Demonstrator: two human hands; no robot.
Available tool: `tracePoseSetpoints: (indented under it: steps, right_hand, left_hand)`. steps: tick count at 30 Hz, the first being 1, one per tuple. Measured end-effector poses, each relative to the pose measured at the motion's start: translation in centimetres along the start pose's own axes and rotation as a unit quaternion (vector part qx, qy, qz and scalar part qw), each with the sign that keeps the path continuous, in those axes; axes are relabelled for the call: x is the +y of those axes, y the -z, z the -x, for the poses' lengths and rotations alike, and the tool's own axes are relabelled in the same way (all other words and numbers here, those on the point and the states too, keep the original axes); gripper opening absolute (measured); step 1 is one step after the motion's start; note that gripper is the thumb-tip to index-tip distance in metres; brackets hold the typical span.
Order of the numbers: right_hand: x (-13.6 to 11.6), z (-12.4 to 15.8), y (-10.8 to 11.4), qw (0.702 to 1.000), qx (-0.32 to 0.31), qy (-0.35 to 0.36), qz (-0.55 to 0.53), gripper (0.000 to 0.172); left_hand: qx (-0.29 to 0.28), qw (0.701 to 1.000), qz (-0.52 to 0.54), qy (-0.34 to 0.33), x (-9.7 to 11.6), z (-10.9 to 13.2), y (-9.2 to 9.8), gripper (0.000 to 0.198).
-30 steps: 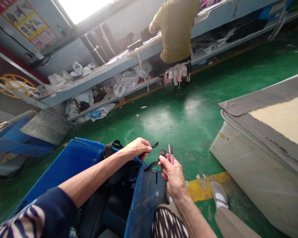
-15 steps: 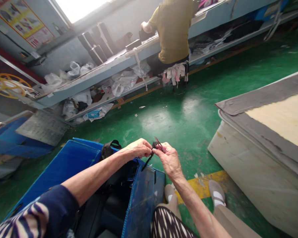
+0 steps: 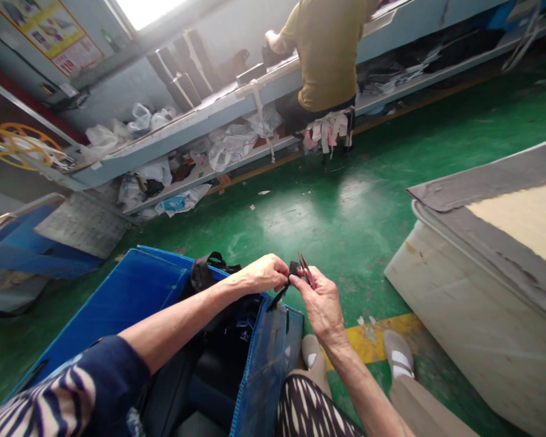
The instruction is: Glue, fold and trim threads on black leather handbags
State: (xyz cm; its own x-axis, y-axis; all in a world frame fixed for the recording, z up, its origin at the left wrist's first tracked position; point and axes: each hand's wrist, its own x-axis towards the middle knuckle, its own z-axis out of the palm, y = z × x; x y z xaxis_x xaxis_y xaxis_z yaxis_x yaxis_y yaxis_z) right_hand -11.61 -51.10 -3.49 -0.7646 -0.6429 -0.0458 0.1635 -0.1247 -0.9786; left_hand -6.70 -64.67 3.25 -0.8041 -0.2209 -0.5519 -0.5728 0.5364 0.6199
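Observation:
My left hand [image 3: 270,273] is closed, its fingertips pinching a black strap [image 3: 293,268] over the edge of the blue bin. Facing it, my right hand [image 3: 322,303] has thumb and fingers on the same strap. Thread snips [image 3: 306,270] are also held in that right hand, their pointed blades angled up and away from me. A loose end of the strap dangles below the fingers towards the bin's edge. The blue bin [image 3: 266,364] below my arms holds black bags [image 3: 204,382], with a black loop handle over its far rim.
A large pale bin [image 3: 459,315] with a grey cover stands at the right. Another person [image 3: 330,54] sits at the long bench [image 3: 164,139], which has plastic bags on and under it. Green floor [image 3: 291,212] lies between.
Both hands, with the strap and snips, have shifted slightly right in view. More of the black strap shows between the fingers now, and the snips stand steeper.

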Motion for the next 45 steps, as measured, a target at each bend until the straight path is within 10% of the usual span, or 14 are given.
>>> tracePoseSetpoints:
  steps: [10, 24, 33, 45]
  right_hand:
    - [-0.9, -0.9, 0.4, 0.998, -0.034, -0.044, 0.002, 0.016]
    - [-1.8, 0.2, 1.6, 0.995, -0.035, -0.066, 0.061, 0.02]
    - [-3.0, 1.0, 1.0, 0.992, -0.106, -0.062, -0.008, 0.022]
    - [0.6, 1.6, -0.7, 0.924, -0.075, -0.24, -0.288, 0.038]
  left_hand:
    - [-0.063, 0.989, 0.084, 0.101, 2.0, 0.4, 0.5, 0.015]
    - [0.0, 0.985, 0.123, 0.123, 2.7, 0.7, 0.7, 0.032]
    - [-0.116, 0.937, 0.296, 0.146, 1.7, 0.2, 1.8, 0.026]
    - [-0.038, 0.987, -0.118, -0.101, 3.3, 1.3, 1.2, 0.023]
